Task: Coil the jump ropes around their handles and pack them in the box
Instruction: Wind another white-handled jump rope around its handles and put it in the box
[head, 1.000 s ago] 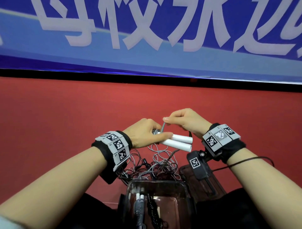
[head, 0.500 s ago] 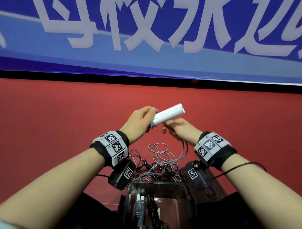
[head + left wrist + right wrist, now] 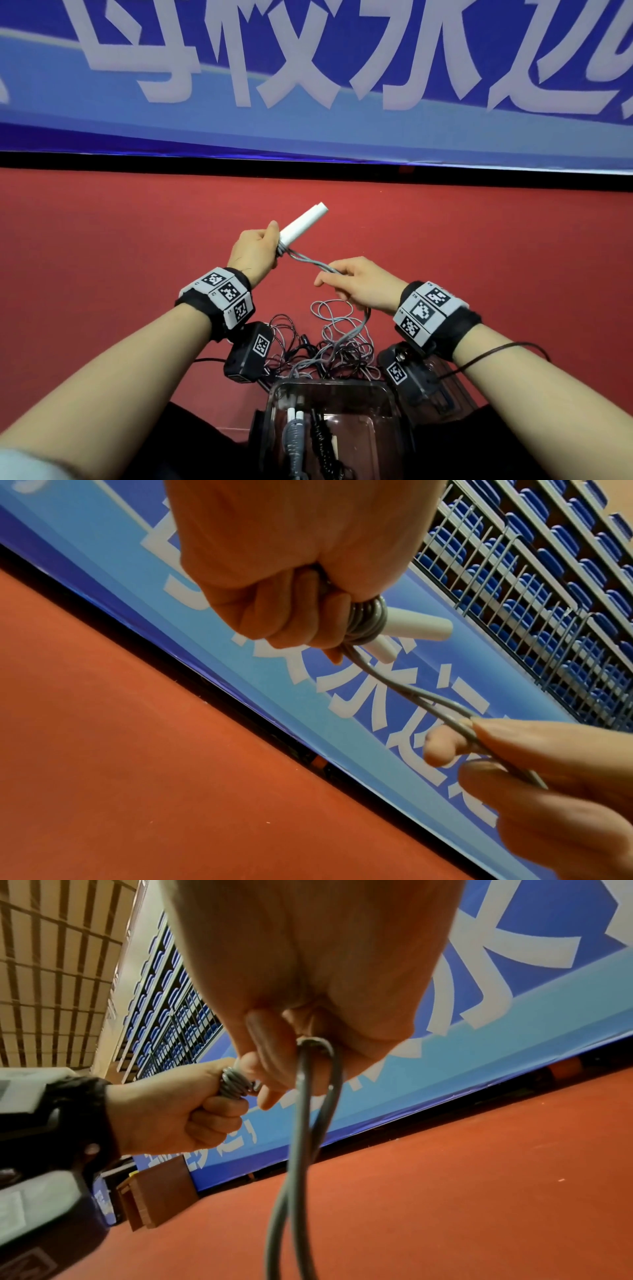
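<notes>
My left hand (image 3: 255, 251) grips two white jump-rope handles (image 3: 303, 222) held together, pointing up and to the right, with a few turns of grey rope (image 3: 368, 619) coiled round their lower end. A doubled grey rope (image 3: 310, 265) runs from the coil down to my right hand (image 3: 346, 284), which pinches it between thumb and fingers (image 3: 281, 1053). Below that hand the rope (image 3: 301, 1150) hangs to a loose tangle (image 3: 335, 339) on the red floor. A clear plastic box (image 3: 387, 394) stands at the near edge, holding one coiled grey rope (image 3: 294, 438) and one coiled black rope (image 3: 322, 445).
A black rope (image 3: 287, 337) is mixed into the tangle on the floor. The box's clear lid (image 3: 455, 390) lies right of the box under my right wrist. A blue banner (image 3: 308, 85) lines the far wall behind the red floor (image 3: 102, 257). A brown wooden piece (image 3: 157, 1191) stands by the banner.
My left hand has swung the handles upward and tilted them steeper. My right hand has dropped down and to the right, drawing the doubled rope taut away from the coil.
</notes>
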### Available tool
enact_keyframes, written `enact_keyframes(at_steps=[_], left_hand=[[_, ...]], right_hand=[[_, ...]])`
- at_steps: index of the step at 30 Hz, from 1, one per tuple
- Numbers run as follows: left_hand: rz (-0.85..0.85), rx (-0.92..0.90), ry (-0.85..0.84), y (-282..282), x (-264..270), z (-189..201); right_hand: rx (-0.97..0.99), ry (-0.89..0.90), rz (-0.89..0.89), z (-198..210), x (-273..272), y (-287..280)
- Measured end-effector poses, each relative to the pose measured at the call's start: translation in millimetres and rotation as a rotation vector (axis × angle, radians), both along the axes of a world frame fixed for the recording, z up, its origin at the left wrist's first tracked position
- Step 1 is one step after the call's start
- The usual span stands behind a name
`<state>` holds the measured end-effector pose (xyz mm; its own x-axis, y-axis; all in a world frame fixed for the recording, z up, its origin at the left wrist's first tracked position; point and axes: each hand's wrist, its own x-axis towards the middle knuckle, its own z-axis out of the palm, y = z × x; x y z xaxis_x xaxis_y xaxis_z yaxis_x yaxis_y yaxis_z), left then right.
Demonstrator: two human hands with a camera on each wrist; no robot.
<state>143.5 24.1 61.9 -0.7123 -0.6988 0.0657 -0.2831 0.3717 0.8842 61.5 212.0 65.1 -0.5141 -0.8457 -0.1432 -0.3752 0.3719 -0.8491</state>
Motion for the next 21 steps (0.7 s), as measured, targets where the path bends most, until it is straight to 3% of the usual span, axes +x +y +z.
enact_keyframes(at_steps=[6, 14, 21], left_hand=[[0.058, 0.013, 0.022, -5, -4, 2], [0.235, 0.043, 0.016, -27, -2, 5], [0.138, -0.522, -0.326, -13, 2, 0]], right_hand=[[-0.144, 0.026, -0.148, 7, -2, -5], [-0.125, 0.242, -0.077, 23, 9, -4], [-0.193, 0.553, 0.016, 25, 16, 0]])
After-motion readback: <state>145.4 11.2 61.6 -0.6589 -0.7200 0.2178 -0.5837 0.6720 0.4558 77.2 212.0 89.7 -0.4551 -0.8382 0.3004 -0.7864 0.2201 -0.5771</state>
